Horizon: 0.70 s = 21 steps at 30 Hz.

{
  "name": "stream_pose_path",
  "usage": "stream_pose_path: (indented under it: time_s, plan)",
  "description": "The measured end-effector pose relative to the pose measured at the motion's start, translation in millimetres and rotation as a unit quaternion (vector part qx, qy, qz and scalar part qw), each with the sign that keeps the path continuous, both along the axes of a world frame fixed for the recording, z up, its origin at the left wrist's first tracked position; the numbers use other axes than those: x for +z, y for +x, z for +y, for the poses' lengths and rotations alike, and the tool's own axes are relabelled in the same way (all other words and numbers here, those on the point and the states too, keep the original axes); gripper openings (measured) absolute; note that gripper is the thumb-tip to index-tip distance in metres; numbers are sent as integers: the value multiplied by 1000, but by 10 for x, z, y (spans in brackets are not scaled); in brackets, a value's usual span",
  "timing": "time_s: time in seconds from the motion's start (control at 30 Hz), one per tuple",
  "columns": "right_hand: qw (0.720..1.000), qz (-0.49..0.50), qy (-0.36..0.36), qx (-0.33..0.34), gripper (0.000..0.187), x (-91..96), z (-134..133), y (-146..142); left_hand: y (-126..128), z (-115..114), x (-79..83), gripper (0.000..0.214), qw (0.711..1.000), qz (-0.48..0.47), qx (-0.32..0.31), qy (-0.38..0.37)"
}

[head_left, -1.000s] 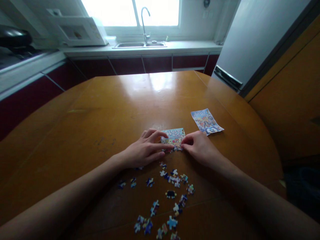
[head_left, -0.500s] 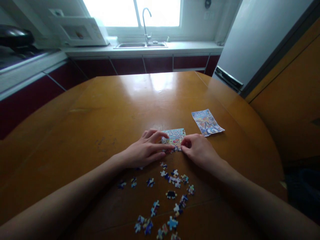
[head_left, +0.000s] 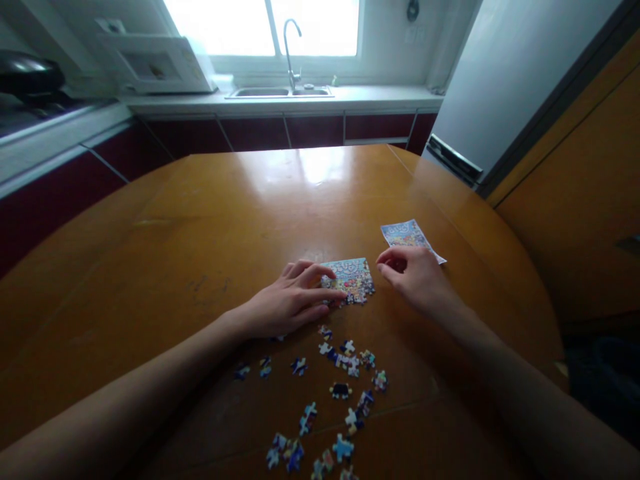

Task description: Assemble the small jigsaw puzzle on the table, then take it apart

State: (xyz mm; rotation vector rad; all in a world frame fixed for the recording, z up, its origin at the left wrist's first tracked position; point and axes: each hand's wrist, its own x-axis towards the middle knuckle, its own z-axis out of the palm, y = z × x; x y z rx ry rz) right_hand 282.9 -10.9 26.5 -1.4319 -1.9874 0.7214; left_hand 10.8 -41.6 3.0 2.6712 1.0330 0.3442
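The partly joined jigsaw puzzle (head_left: 357, 273) lies flat on the wooden table (head_left: 225, 220), its lower edge uneven. Spread over its left side are the fingers of my left hand (head_left: 295, 297), open and pressing on the pieces. My right hand (head_left: 417, 277) is just right of the puzzle, apart from it, thumb and forefinger drawn together. Whatever may be between those fingertips is hidden. Behind that hand lies a printed picture sheet (head_left: 403, 231), its lower part covered. Loose puzzle pieces (head_left: 343, 448) are scattered nearer to me, several of them close together.
Across the table's far edge runs a counter with a sink (head_left: 263, 93) and a tall faucet (head_left: 289, 53). A white microwave (head_left: 155, 67) stands left of it, a black pan (head_left: 30, 73) further left. The refrigerator (head_left: 520, 80) is at the right.
My right hand has left the puzzle's right edge, moving right and slightly up in front of the picture sheet. That edge now shows. My left hand has stayed on the puzzle.
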Motion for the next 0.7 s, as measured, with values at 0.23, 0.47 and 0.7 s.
stream_pose_path:
  time_s: [0.23, 0.47, 0.7]
  plan:
    - [990, -83, -27, 109, 15, 14, -100, -43, -18, 3, -10, 38, 1000, -1, 0, 2]
    - [982, -123, -22, 142, 17, -1, -152, -86, -22, 8, -26, 40, 1000, 12, -3, 6]
    - [977, -151, -4, 149, 18, -68, -169, -116, -25, 17, -32, 40, 1000, 13, -4, 11]
